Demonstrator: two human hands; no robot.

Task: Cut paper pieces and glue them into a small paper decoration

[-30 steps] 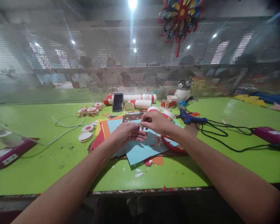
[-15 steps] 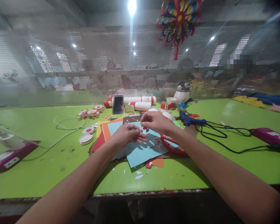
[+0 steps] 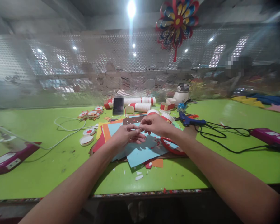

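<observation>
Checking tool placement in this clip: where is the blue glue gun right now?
In the head view, the blue glue gun is right of centre, to the right of the tilted red-and-white cup and nearer than the small blue jar.

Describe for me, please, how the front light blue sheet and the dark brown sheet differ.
Place: the front light blue sheet juts out at the near side of the paper pile, while the dark brown sheet lies at the far side.
Visible area: more of the light blue sheet shows than of the brown one.
Both lie in the pile with small scraps on them.
</observation>
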